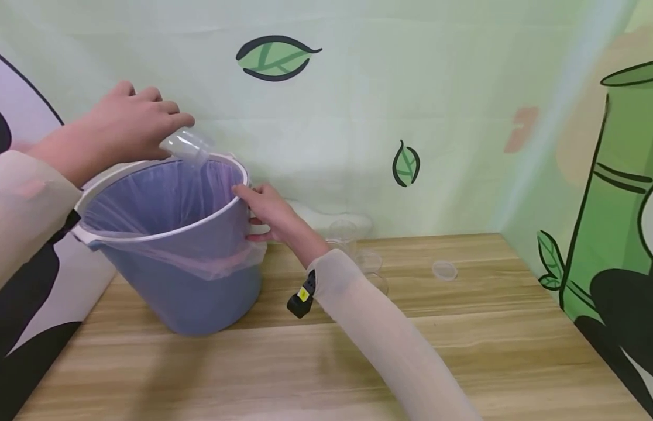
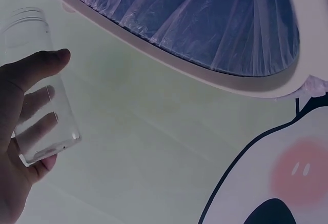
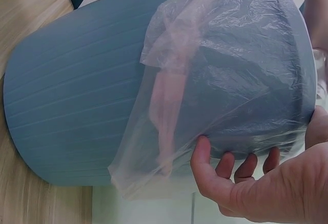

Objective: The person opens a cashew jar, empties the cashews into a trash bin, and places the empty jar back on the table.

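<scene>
My left hand (image 1: 129,126) grips a clear plastic jar (image 1: 188,145) just above the far side of a blue trash bin (image 1: 200,292). In the left wrist view the jar (image 2: 36,42) has a threaded, lidless mouth, and the fingers show through its wall. A thin translucent trash bag (image 1: 147,202) lines the bin and folds over its white rim (image 1: 168,233). On the bin's right side my right hand (image 1: 271,213) holds the rim, thumb on top and fingers below. In the right wrist view those fingers curl against the bag's overhang (image 3: 246,70).
Several clear round plastic pieces (image 1: 370,260) stand or lie behind my right forearm, partly hidden by it. A clear round lid (image 1: 444,270) lies farther right on the wooden tabletop (image 1: 316,374). A printed backdrop (image 1: 347,105) closes off the back and sides.
</scene>
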The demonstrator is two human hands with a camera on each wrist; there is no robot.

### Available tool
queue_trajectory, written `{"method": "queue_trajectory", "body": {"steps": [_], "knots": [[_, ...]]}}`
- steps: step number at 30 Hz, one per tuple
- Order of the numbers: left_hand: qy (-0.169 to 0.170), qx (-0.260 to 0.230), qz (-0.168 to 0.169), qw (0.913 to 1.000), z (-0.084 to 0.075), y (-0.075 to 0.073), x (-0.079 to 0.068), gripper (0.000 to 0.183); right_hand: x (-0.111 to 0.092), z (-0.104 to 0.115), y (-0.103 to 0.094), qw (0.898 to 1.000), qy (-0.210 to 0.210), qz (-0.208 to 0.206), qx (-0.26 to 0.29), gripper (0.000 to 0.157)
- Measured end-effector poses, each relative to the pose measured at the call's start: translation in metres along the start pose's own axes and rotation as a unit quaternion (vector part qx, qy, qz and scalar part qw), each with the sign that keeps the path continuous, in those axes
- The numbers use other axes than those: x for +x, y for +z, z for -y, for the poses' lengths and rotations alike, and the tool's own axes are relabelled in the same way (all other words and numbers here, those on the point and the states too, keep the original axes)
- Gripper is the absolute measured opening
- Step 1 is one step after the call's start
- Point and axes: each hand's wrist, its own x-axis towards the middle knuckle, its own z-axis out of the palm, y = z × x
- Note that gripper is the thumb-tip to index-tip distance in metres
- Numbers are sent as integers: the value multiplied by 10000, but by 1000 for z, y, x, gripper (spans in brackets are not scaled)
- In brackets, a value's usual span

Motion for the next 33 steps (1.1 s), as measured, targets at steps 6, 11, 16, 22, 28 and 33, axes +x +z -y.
{"method": "queue_trajectory", "body": {"steps": [6, 11, 16, 22, 28, 33], "knots": [[-716, -665, 168, 9951, -2, 1, -2, 69, 0, -2, 2, 10000, 38, -22, 41, 42], [-1337, -1349, 142, 9817, -2, 0, -7, 72, 0, -4, 6, 10000, 13, 14, 7, 42], [-1787, -2305, -101, 9565, -3, -4, -8, 76, 1, -2, 10, 9999, 8, 120, -3, 47], [-2155, -3403, -298, 9148, -6, -7, -4, 84, 2, 1, 9, 9999, -58, 127, 1, 53], [-2542, -4149, -285, 8732, -9, -10, -2, 93, -1, 2, 5, 9993, -239, 151, -235, 56], [-2691, -4752, -371, 8369, -13, -15, -2, 94, -1, -2, -7, 9941, -671, 284, -799, 59]]}}
